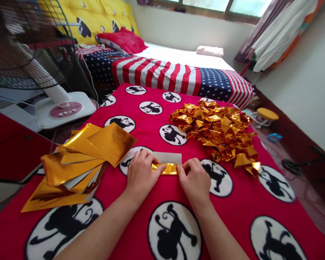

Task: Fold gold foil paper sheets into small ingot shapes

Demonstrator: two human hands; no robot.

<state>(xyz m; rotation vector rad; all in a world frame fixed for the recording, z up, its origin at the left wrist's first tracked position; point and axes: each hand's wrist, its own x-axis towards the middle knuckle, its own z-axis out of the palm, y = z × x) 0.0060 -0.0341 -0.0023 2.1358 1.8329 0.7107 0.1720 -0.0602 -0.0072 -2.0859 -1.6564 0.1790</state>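
A sheet of gold foil paper lies before me, its pale grey back showing at the far side and a folded gold strip along the near edge. My left hand grips the left end of the strip, thumb pressed along the fold. At the right end, my right hand pinches the strip between thumb and curled fingers. Left of my hands is a fanned stack of flat gold foil sheets. Beyond my right hand sits a heap of folded gold foil pieces.
A red cloth with monkey prints covers the table. At the left stand a white fan and a red box-like surface. Behind is a bed with a flag-patterned cover; a yellow stool is on the floor at right.
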